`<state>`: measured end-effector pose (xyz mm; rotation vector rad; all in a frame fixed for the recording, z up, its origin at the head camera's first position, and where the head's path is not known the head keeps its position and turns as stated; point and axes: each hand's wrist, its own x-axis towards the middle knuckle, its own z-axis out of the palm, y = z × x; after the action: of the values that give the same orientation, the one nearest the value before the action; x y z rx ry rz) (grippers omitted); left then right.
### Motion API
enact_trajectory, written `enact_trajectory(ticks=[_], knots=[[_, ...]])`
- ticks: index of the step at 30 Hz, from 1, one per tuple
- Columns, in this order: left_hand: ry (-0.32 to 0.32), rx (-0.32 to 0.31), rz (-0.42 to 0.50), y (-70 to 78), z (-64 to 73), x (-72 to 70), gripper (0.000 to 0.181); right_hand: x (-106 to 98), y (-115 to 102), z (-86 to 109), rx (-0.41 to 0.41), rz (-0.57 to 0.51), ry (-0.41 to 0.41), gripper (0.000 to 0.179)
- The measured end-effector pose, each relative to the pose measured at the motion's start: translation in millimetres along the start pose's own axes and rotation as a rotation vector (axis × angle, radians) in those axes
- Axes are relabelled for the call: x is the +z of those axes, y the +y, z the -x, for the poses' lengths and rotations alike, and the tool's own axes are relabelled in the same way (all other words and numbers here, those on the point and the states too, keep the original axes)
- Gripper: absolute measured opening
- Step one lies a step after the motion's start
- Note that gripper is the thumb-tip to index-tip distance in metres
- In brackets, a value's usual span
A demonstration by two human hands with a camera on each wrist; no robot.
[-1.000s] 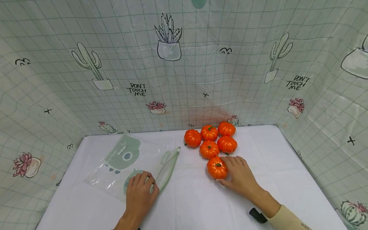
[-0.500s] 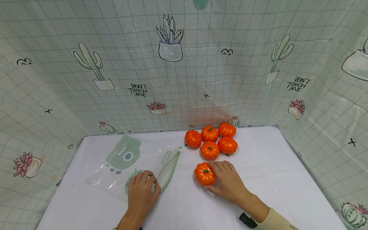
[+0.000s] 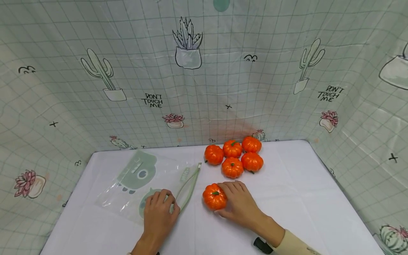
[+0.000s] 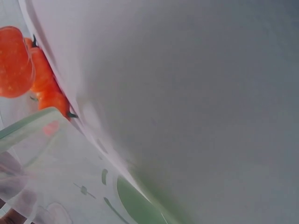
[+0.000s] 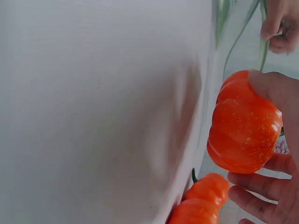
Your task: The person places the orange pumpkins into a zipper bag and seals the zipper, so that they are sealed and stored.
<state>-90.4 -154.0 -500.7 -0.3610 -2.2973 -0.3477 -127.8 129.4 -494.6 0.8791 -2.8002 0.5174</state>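
Note:
A small orange toy pumpkin [image 3: 215, 197] with a green stem is gripped by my right hand [image 3: 242, 205]. In the right wrist view, the thumb lies on one side of that pumpkin [image 5: 245, 123] and fingers on the other. My left hand [image 3: 160, 212] pinches the green-edged opening of a clear plastic zip bag [image 3: 172, 166]. Green cartoon creatures are printed on the bag, and its mouth gapes toward the right. The held pumpkin is just right of the bag's mouth, apart from it. Part of the bag is hidden under my left hand.
Several more orange pumpkins [image 3: 232, 167] sit in a cluster at the back of the white table [image 3: 287, 177]. A grid-patterned cloth [image 3: 204, 81] with cactus prints rises behind and beside the table. A black object [image 3: 263, 245] shows by the right wrist.
My right hand has carried the pumpkin away from the cluster, leftward and nearer the front, toward the bag. The left hand has stayed nearly still at the bag's edge.

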Motion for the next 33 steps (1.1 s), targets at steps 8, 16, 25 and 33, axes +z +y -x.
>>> enact_trajectory(ticks=[8,16,25,33], knots=[[-0.007,-0.002,0.003,2.0,1.1,2.1,0.011,2,-9,-9.3,-0.014,-0.038,0.002,0.083],[-0.021,-0.014,0.01,3.9,1.4,2.6,0.013,5,-17,-18.1,-0.031,-0.035,-0.003,0.082],[-0.042,-0.02,0.0,5.7,0.0,1.2,0.015,7,-25,-26.9,-0.047,-0.041,0.01,0.082],[-0.066,-0.034,-0.003,6.8,0.4,0.0,0.017,10,-34,-31.6,-0.064,-0.057,0.008,0.08]])
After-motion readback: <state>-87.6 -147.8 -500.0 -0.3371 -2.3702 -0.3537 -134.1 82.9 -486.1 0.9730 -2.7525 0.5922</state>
